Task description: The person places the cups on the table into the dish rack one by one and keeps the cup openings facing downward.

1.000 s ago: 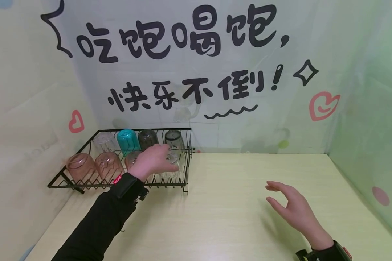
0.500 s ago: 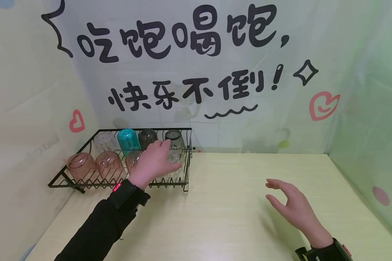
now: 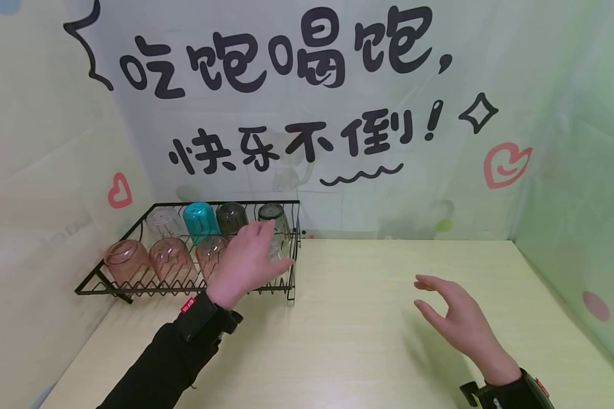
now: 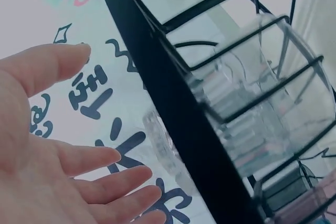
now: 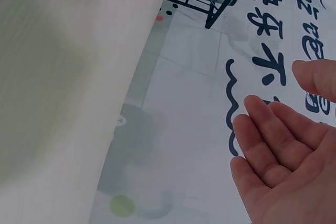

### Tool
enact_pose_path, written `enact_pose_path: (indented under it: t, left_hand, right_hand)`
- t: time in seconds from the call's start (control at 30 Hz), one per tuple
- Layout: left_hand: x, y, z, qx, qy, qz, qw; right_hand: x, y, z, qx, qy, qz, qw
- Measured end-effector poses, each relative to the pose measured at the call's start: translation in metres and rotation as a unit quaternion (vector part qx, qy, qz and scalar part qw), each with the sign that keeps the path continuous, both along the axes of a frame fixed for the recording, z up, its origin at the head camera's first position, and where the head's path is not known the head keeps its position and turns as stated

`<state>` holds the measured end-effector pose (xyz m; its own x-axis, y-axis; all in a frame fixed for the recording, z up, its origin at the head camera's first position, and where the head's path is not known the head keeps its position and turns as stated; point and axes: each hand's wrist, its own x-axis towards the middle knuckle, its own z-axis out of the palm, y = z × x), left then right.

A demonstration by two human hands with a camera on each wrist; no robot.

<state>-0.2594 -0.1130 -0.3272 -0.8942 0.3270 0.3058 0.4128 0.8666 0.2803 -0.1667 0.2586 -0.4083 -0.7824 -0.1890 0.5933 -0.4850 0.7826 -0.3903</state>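
My left hand (image 3: 245, 261) is over the front right part of a black wire rack (image 3: 153, 291), thumb and fingers spread. In the left wrist view this hand (image 4: 63, 156) has nothing in its grasp. A clear glass (image 4: 247, 114) lies behind the rack's bars there; in the head view my hand hides most of it. Left of the hand stands a pink glass (image 3: 211, 254), partly covered. Off to the right, my right hand (image 3: 460, 318) hovers above the table with fingers gently bent, and its palm looks bare in the right wrist view.
Two more pink glasses (image 3: 171, 260) stand at the rack's front left. Along its back row are a clear glass (image 3: 165, 221), a blue glass (image 3: 200, 218), a dark grey glass (image 3: 231, 218) and a smoky glass (image 3: 273, 213). The pale table (image 3: 348, 318) meets printed walls.
My left hand has shifted a little right and toward me, uncovering more of the third pink glass. The right hand has risen very slightly. The glasses stay in place.
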Motion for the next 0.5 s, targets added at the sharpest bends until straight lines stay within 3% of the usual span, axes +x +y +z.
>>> enact_pose_path:
  t: [0.2,0.5]
  left_hand:
    - [0.006,0.006,-0.006,0.016,0.06,-0.013,0.998]
    - [0.017,0.019,-0.019,0.054,0.134,-0.042,0.9886]
  right_hand:
    - [0.0,-0.004,0.005,-0.001,0.002,0.0,1.0]
    - [0.0,-0.01,0.009,-0.005,0.008,0.001,1.0]
